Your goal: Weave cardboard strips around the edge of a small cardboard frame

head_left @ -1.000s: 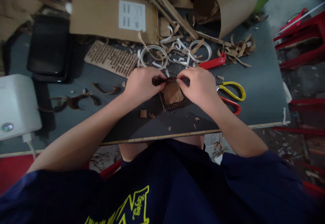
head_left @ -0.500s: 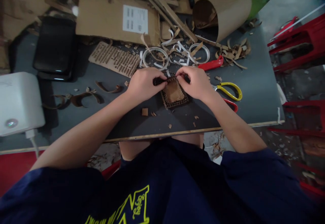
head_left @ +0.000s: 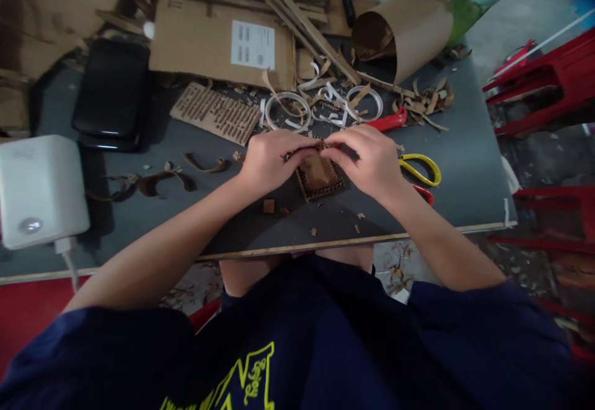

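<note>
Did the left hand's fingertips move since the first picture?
Yes. Judged against the small cardboard square on the table, the fingertips of the left hand have shifted rightward, closer to those of the right hand.

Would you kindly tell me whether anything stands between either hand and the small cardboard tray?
Nothing visible does: the left hand and right hand are both at the far edge of the cardboard tray, though the exact contact is hidden. The red tool and yellow handle lie outside that space.

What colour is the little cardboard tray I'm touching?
The tray is brown, with a darker rim, clearest in the head view.
</note>
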Available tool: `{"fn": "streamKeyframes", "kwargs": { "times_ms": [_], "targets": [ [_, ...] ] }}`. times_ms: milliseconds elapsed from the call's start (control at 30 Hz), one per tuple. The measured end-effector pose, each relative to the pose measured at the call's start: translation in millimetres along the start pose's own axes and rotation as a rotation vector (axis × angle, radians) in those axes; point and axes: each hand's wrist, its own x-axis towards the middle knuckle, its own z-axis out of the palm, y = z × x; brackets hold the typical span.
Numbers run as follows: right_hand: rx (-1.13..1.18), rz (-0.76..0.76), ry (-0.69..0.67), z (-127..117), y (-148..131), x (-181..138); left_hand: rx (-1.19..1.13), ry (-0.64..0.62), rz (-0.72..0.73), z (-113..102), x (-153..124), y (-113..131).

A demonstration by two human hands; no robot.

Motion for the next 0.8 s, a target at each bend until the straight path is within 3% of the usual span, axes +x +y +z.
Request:
{"fn": "streamKeyframes", "kwargs": {
  "times_ms": [100, 200, 267, 333, 467, 667, 800],
  "targets": [
    [-0.124, 0.197, -0.099, -26, 5, -17, -0.099, 0.074, -0.154, 2, 2, 2],
    [-0.484, 0.490, -0.229, -52, 21, -44, -0.289, 0.133, -0.269, 4, 6, -2],
    [-0.594, 0.580, -0.336, -62, 36, -63, -0.402, 0.141, -0.344, 7, 8, -5],
    [-0.558, 0.584, -0.497, -65, 51, -78, -0.497, 0.117, -0.406, 9, 7, -6],
    [-0.504, 0.555, -0.477, -57, 69, -87, -0.591, 0.089, -0.460, 10, 6, -5],
    [-0.337, 0.439, -0.493, -56, 85, -87, -0.549, 0.121, -0.491, 11, 9, -7],
    [-0.354, 0.470, -0.462, -60, 88, -99, -0.572, 0.161, -0.476, 12, 9, -10]
  ]
}}
